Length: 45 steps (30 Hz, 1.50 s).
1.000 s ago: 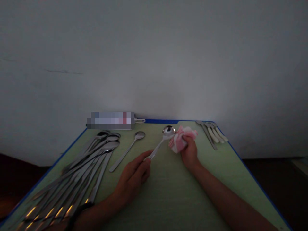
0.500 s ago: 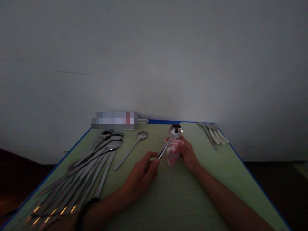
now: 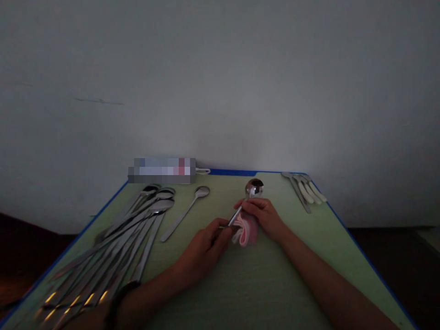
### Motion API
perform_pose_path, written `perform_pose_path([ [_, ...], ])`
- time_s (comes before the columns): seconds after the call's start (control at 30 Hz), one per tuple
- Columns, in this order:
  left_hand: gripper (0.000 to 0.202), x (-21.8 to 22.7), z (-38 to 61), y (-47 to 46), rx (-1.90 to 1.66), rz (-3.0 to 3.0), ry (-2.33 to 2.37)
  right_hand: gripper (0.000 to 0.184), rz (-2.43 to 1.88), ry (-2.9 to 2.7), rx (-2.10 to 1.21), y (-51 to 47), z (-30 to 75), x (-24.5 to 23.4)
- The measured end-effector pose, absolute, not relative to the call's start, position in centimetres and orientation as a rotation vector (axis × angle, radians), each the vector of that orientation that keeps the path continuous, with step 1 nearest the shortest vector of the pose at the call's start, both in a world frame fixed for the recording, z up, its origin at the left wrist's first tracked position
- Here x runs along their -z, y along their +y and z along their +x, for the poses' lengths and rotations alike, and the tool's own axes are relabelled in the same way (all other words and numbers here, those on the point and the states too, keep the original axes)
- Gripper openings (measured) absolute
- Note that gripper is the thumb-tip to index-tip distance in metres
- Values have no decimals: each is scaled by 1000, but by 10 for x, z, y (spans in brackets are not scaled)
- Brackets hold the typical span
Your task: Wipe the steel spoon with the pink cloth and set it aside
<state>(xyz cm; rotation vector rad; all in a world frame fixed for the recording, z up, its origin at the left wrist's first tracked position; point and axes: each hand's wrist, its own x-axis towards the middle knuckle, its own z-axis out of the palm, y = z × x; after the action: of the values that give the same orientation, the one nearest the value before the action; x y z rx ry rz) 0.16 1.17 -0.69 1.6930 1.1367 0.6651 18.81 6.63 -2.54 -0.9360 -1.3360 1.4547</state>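
- Presently, the left hand grips the spoon by its handle.
- The right hand closes at its neck, holding the pink cloth (bunched, dangling below).
- The spoon's bowl lies just beyond the right hand.

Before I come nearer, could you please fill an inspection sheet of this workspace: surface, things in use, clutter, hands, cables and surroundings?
Surface: light green table with blue edging.
Things in use: held spoon; pink cloth.
Clutter: spoon pile at left; separate spoon; white-handled cutlery at far right; pixelated item at far left.
Left hand: grips the held spoon's handle.
Right hand: at the spoon's neck, with the cloth.
Cables: white loop beside the pixelated item; cannot tell whether cable.
Surroundings: grey wall behind, with a dark mark.
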Motion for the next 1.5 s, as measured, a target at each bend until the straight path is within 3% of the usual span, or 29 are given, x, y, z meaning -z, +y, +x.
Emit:
perform_pose_path([
  [0.2, 21, 11, 0, 8, -726, 1807, 1107, 19, -838, -676, -1555, 77, 194, 30],
  [0.3, 23, 14, -2, 5, -796, 1945, 1138, 22, -899, -615, -1513, 79, 194, 31],
  [0.63, 61, 9, -1, -4, -719, 2643, 988, 22, -1008, -798, -1428, 71, 185, 17],
  [0.87, 60, 16, -2, -1, -670, 2595, 1035, 24, -1196, -1379, -730, 77, 217, -21],
  [1.07, 72, 15, 0, 0, -542, 2530, 1149, 26, -1695, -1846, -59, 91, 279, -40],
  [1.5, 65, 16, -2, 1, -504, 2682, 1112, 35, -2302, -1898, 185, 109, 346, -11],
])
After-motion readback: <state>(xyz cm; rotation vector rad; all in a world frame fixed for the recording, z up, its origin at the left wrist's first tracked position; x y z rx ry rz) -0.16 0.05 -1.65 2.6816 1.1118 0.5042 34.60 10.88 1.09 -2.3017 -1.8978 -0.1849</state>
